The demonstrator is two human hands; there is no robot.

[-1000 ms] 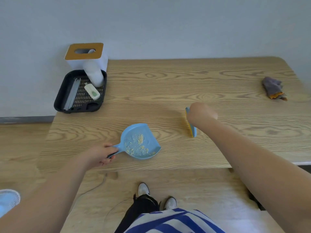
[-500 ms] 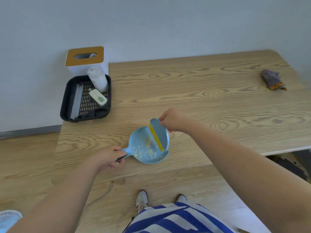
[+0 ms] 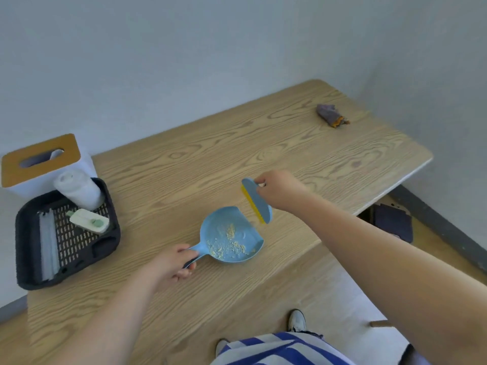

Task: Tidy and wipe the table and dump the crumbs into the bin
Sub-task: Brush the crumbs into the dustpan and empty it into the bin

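Crumbs (image 3: 229,242), pale yellow, lay scattered inside a light blue dustpan (image 3: 232,237) that rested on the wooden table (image 3: 290,148) close to its near edge. The left hand (image 3: 172,264) gripped the dustpan's handle, fingers curled round it, with the pan's open lip turned toward the right. Just beyond that lip the right hand (image 3: 278,189) held a small blue brush (image 3: 257,201) with a yellow strip along its edge, pinched at its upper end and tilted so its lower end hung right beside the lip of the pan; whether it touched the table could not be told.

On the left part of the table sat a black slatted tray (image 3: 29,275). Inside it stood a white roll (image 3: 79,189) at the far end, a small white and green item (image 3: 89,221) lay on the slats near the middle, and a long pale strip (image 3: 47,248) lay along the left side. Behind the tray, touching the wall, stood a white tissue box (image 3: 39,164) with a wooden top. A crumpled purple and orange cloth (image 3: 330,115) lay well apart from the hands, near the table's far right corner. Nothing lay between the dustpan and the cloth but bare wood.

Under the table's right end a dark object (image 3: 392,223) sat on the floor. White shoes (image 3: 297,321) and a blue and white striped garment (image 3: 279,349) showed at the bottom.
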